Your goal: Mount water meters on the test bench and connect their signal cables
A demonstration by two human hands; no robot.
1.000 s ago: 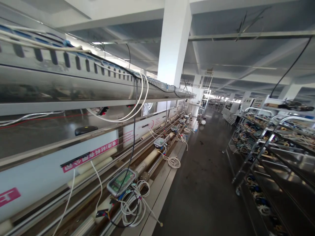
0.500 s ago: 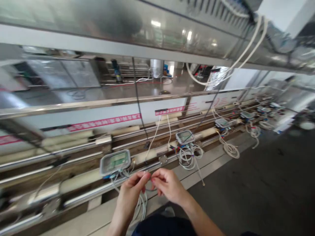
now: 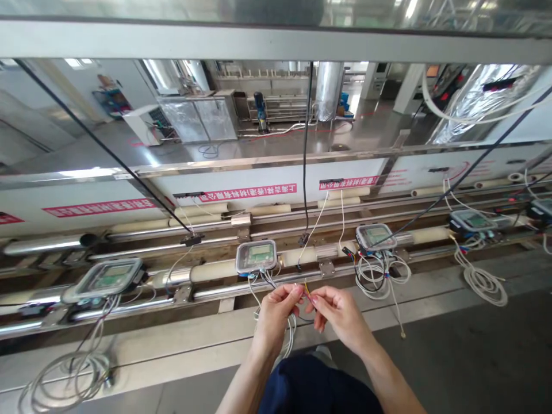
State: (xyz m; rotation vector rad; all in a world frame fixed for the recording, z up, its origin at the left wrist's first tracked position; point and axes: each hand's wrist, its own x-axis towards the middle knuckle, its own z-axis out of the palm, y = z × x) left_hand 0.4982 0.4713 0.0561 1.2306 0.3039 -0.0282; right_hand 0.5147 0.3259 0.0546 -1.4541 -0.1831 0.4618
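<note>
Close together in front of my body, my left hand (image 3: 276, 313) and my right hand (image 3: 338, 310) both pinch with thumb and fingertips. Between them shows a thin yellow wire (image 3: 306, 287), with a bit of red beside it. Each hand appears to grip these fine wire ends; the fingers hide the exact hold. A grey cable hangs below the fingers. Just beyond my left hand, a meter box (image 3: 256, 257) with a clear lid and small display sits on the pipe line. White cables (image 3: 290, 339) run from it down past my left wrist.
More meter boxes (image 3: 107, 277) (image 3: 376, 237) sit along the pipes. Coiled cables (image 3: 69, 368) lie on the metal ledge (image 3: 172, 345). Black cords (image 3: 305, 144) hang from overhead, ending near the rails. A metal beam (image 3: 259, 43) crosses above, and a white panel (image 3: 241, 178) stands behind.
My view has swung left and levelled, so more boxes show on the left. Both hands stay close together, and the yellow wire now shows between them.
</note>
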